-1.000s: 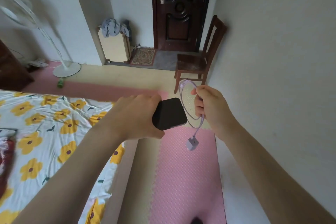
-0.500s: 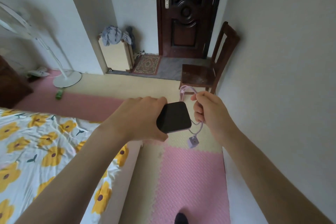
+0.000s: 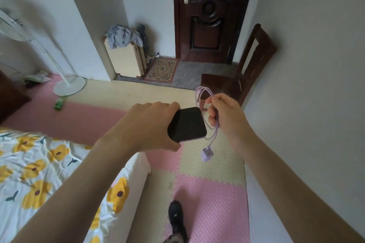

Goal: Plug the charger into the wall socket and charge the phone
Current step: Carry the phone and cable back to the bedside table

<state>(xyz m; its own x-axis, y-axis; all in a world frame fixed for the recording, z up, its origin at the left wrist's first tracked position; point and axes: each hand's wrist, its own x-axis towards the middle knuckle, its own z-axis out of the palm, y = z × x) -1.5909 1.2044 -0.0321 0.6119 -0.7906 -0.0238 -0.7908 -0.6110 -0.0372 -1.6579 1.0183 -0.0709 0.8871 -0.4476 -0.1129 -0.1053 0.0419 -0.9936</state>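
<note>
Above the pink and cream foam floor mat (image 3: 209, 195), seen from the head camera, we carry both task items in front of us, and we use the phone (image 3: 187, 125) as our landmark. Our left hand (image 3: 147, 126) wraps its fingers over the phone's left edge, thumb below, so the dark, glossy slab with rounded corners sits flat and screen-up, probably to keep its port end reachable. Just right of the phone, our right hand (image 3: 225, 114) has its fingers curled around the lilac cable (image 3: 203, 94), bunched into a loop that rises above the fist; we judge this keeps the slack from dragging. Below and right of the phone, the small, matte lilac charger plug (image 3: 206, 155) dangles free on its cable, a rounded cube touching nothing. Neither end is connected, and no wall socket shows near the phone, so we judge the task is at the carrying stage. Left of and below the phone lies the bed (image 3: 39, 163), its soft crumpled sheet printed with yellow flowers. Beyond the phone stand a dark wooden chair (image 3: 248, 69) against the plain wall and a carved brown door (image 3: 207, 16).
</note>
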